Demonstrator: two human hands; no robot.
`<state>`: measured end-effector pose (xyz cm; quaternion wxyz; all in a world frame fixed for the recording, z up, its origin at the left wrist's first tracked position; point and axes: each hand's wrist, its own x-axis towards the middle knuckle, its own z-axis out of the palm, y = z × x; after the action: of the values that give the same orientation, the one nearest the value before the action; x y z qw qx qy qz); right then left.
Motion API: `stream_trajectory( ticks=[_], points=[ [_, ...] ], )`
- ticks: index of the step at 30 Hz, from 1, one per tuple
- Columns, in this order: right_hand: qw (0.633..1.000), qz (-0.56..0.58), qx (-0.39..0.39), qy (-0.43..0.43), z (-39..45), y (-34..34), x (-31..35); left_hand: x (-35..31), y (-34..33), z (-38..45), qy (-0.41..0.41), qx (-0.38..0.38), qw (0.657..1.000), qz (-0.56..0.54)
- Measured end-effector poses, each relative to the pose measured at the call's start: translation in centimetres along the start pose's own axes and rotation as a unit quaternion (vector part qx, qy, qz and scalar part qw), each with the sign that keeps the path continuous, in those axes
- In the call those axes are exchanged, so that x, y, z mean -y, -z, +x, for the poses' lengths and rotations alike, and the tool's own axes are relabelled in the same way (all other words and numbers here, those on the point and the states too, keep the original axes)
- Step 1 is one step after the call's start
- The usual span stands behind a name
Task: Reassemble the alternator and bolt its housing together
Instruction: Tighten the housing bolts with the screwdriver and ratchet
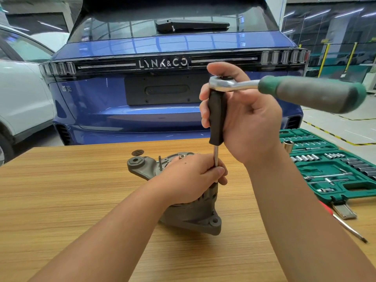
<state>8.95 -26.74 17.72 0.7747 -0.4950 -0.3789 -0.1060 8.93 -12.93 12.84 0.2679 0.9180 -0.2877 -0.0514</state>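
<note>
I see one grey alternator (191,212) on the wooden desk (61,190), its top hidden under my left hand (189,178), fingers curled round the driver's thin shaft. My right hand (244,121) grips the black driver handle (217,117), with one ratchet (284,90) on top. The socket case (333,169) is cut off at right.
</note>
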Motion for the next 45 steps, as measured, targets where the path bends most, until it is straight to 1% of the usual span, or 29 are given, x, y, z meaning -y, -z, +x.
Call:
stream_trajectory(
  ticks=[2, 4, 10, 13, 15, 17, 19, 20, 21, 22, 23, 25, 27, 28, 30, 32, 33, 34, 36, 37, 38, 41, 45],
  points=[
    [0.999, 0.04, 0.012, -0.013, 0.1, 0.5, -0.1, 0.0, 0.0, 0.0, 0.0, -0.001, 1.0, 0.004],
    [0.998, 0.051, 0.019, -0.018, 0.1, 0.9, -0.2, -0.1, 0.0, 0.0, -0.001, -0.003, 1.0, 0.011],
    [0.998, 0.035, 0.045, -0.032, 0.1, 1.0, -0.1, 0.1, 0.0, 0.1, 0.001, -0.003, 1.0, 0.015],
    [0.997, 0.039, 0.032, -0.05, 0.2, 0.8, 0.1, 0.2, -0.1, 0.1, 0.001, -0.005, 1.0, 0.011],
    [0.998, 0.031, -0.02, -0.056, 0.3, 0.4, 0.2, 0.2, -0.1, 0.1, 0.002, -0.007, 1.0, 0.009],
    [0.992, -0.033, -0.116, -0.043, 0.4, 0.1, 0.2, 0.1, -0.1, 0.1, 0.002, -0.004, 1.0, 0.014],
    [0.968, -0.131, -0.211, -0.018, 0.5, -0.2, 0.2, 0.0, -0.2, 0.0, -0.003, 0.001, 1.0, 0.027],
    [0.958, -0.152, -0.244, -0.015, 0.5, -0.1, 0.2, -0.1, -0.2, 0.0, -0.006, 0.002, 0.999, 0.033],
    [0.955, -0.141, -0.259, -0.024, 0.5, 0.0, 0.4, -0.1, -0.2, 0.0, -0.008, 0.003, 0.999, 0.038],
    [0.963, -0.098, -0.246, -0.051, 0.5, 0.1, 0.7, -0.1, -0.2, 0.0, -0.007, 0.003, 0.999, 0.039],
    [0.973, -0.03, -0.21, -0.089, 0.4, 0.3, 1.0, -0.1, -0.2, 0.0, -0.004, 0.002, 0.999, 0.038],
    [0.975, 0.09, -0.124, -0.164, 0.4, 0.9, 1.6, -0.1, -0.1, 0.1, 0.0, 0.001, 1.0, 0.031],
    [0.971, 0.131, -0.068, -0.187, 0.2, 1.2, 1.6, 0.0, -0.1, 0.1, 0.0, 0.002, 1.0, 0.025],
    [0.973, 0.132, -0.051, -0.185, 0.2, 1.1, 1.6, 0.1, -0.1, 0.0, -0.001, 0.001, 1.0, 0.023],
    [0.977, 0.124, -0.038, -0.17, 0.2, 0.8, 1.4, 0.2, -0.1, -0.1, -0.002, 0.001, 1.0, 0.02],
    [0.984, 0.112, -0.054, -0.13, 0.1, 0.5, 1.1, 0.1, -0.1, -0.1, -0.001, 0.001, 1.0, 0.021],
    [0.988, 0.087, -0.074, -0.1, 0.1, 0.3, 0.9, 0.0, -0.1, 0.0, 0.0, 0.0, 1.0, 0.024],
    [0.992, 0.035, -0.1, -0.066, 0.1, 0.2, 0.6, 0.0, -0.2, 0.1, 0.001, -0.001, 1.0, 0.026],
    [0.986, -0.087, -0.141, 0.002, 0.0, -0.1, 0.1, -0.1, -0.3, 0.2, 0.004, -0.001, 1.0, 0.028],
    [0.982, -0.121, -0.143, 0.023, 0.1, -0.3, -0.1, 0.0, -0.3, 0.2, 0.006, -0.001, 1.0, 0.027],
    [0.982, -0.129, -0.131, 0.032, 0.1, -0.4, -0.3, 0.0, -0.3, 0.2, 0.008, -0.001, 1.0, 0.025],
    [0.99, -0.109, -0.084, 0.026, 0.3, -0.7, -0.4, 0.1, -0.3, 0.2, 0.01, 0.0, 1.0, 0.019],
    [0.991, -0.103, -0.081, 0.017, 0.2, -0.3, -0.4, 0.1, -0.3, 0.2, 0.008, 0.0, 1.0, 0.019]
  ],
)
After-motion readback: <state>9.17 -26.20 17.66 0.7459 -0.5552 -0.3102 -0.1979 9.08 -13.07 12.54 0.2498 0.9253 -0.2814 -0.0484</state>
